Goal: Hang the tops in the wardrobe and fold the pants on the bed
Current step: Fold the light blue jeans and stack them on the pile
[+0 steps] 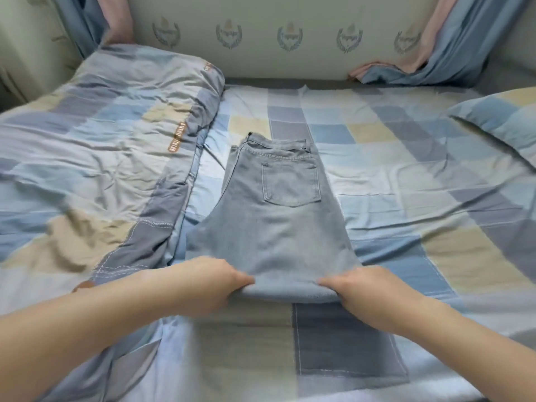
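Checked bedding covers the bed [377, 158], with a folded quilt [101, 146] on the left and a pillow [504, 123] at the right edge. Light blue jeans [275, 216] lie in the middle of the bed, folded lengthwise, pocket up, waistband toward the wall. The left hand [211, 281] and right hand [362, 288] each grip the near folded edge, fingers curled under it. If one hand lifts ahead of the other, the fold could skew or the layers slide apart on the soft sheet. No containers show; no wardrobe is in view.
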`<control>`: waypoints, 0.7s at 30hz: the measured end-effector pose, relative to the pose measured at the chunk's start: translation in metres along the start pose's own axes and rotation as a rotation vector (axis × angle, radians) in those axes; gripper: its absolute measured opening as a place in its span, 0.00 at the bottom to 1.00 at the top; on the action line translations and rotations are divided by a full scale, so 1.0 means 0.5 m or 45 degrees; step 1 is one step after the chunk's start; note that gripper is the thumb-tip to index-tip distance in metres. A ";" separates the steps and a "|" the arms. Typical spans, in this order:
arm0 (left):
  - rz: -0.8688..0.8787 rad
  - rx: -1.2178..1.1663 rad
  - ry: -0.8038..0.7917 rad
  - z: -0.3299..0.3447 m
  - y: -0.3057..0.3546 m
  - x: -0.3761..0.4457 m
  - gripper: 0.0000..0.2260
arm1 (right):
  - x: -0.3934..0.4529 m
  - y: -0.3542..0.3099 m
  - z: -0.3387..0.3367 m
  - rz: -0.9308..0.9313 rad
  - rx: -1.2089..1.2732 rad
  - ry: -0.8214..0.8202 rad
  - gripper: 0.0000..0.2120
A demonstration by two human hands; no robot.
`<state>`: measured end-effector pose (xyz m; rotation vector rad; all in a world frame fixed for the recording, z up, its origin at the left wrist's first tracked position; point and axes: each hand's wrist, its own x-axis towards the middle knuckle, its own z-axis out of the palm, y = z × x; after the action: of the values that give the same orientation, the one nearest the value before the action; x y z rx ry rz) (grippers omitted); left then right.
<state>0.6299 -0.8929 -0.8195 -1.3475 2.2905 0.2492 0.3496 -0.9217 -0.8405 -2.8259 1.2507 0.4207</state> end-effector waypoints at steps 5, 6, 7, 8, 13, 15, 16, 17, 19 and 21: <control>0.165 -0.421 -0.260 -0.021 0.028 -0.074 0.11 | -0.052 -0.014 -0.068 -0.170 0.244 -0.390 0.04; 0.175 -0.468 -0.219 -0.018 0.028 -0.074 0.10 | -0.054 -0.017 -0.073 -0.176 0.282 -0.379 0.04; 0.171 -0.486 -0.163 -0.010 0.029 -0.077 0.10 | -0.058 -0.020 -0.070 -0.168 0.301 -0.346 0.04; 0.151 -0.475 -0.101 0.000 0.029 -0.082 0.13 | -0.063 -0.022 -0.058 -0.152 0.295 -0.305 0.04; -0.001 -0.429 0.534 0.082 -0.004 -0.119 0.16 | -0.127 -0.014 0.033 -0.052 0.471 0.041 0.26; -0.014 -0.681 0.787 0.077 -0.024 -0.115 0.12 | -0.146 0.002 0.055 0.023 0.630 0.310 0.24; -0.020 -0.810 0.902 0.066 -0.029 -0.107 0.11 | -0.152 0.007 0.058 0.053 0.676 0.401 0.24; -0.041 -0.950 1.009 0.053 -0.032 -0.098 0.10 | -0.156 0.009 0.063 0.076 0.734 0.475 0.27; -0.087 -1.263 1.175 0.027 -0.037 -0.073 0.09 | -0.150 0.012 0.073 0.118 0.967 0.583 0.36; -0.102 -1.544 1.247 0.014 -0.040 -0.048 0.11 | -0.128 0.019 0.083 0.177 1.255 0.655 0.43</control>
<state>0.6590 -0.8817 -0.8128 -2.5444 2.9250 1.3741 0.2921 -0.8765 -0.8634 -2.0140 1.2189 -0.7689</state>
